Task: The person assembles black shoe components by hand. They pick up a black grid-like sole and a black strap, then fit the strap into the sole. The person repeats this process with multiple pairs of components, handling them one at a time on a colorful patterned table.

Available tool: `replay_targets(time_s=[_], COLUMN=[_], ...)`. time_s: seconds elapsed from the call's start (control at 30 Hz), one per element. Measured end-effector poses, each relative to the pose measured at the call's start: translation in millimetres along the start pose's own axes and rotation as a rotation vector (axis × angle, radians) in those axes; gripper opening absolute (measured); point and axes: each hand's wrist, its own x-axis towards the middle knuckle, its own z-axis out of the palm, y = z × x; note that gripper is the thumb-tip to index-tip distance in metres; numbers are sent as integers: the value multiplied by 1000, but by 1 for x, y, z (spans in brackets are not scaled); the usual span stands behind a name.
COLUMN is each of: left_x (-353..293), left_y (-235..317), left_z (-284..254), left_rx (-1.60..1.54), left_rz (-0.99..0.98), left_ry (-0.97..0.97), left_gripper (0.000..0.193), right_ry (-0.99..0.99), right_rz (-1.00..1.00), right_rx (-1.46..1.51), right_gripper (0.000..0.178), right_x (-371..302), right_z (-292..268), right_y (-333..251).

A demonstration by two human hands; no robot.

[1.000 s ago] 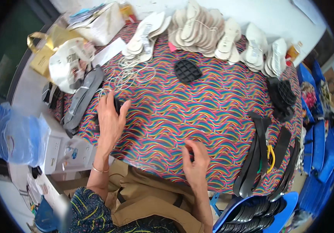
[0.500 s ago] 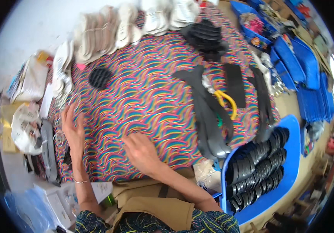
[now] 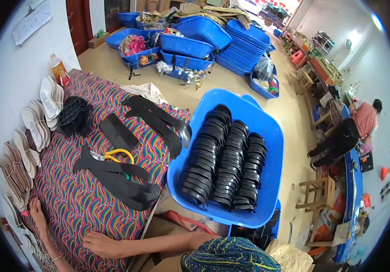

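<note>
multicolour wavy cloth [image 3: 77, 206], lower left; blue tubs [image 3: 186, 46] on pale floor [image 3: 297, 129], upper middle. left hand [image 3: 37, 213] spread near pale insoles [image 3: 13, 177]; right hand [image 3: 101, 245] curled, can't tell its grip.

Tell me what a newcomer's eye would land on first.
Probably the big blue tub just right of centre, holding three rows of shiny black curved pieces. Then the rainbow-wave tablecloth to its left, where a yellow-handled tool lies beside black strips.
</note>
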Motion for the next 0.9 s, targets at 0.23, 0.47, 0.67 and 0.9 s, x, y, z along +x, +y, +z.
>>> replay_targets(time_s=[0.23,0.47,0.67,0.9], left_x=[-14,-63,-112,-145], left_y=[2,54,123,188], left_z=[-24,-60,-59,0], left_rx=[199,546,-118,-594], left_rz=[122,-51,-100,-441], left_ry=[-52,212,586,530], left_gripper=[54,46,18,29], right_ry=[-68,-32,39,499], right_rz=[21,-4,-65,-148], right_rx=[1,-66,-1,-213], right_gripper=[22,17,17,22], right_x=[7,10,9,36], right_z=[-2,-6,-18,-132], right_y=[0,-5,-8,-18])
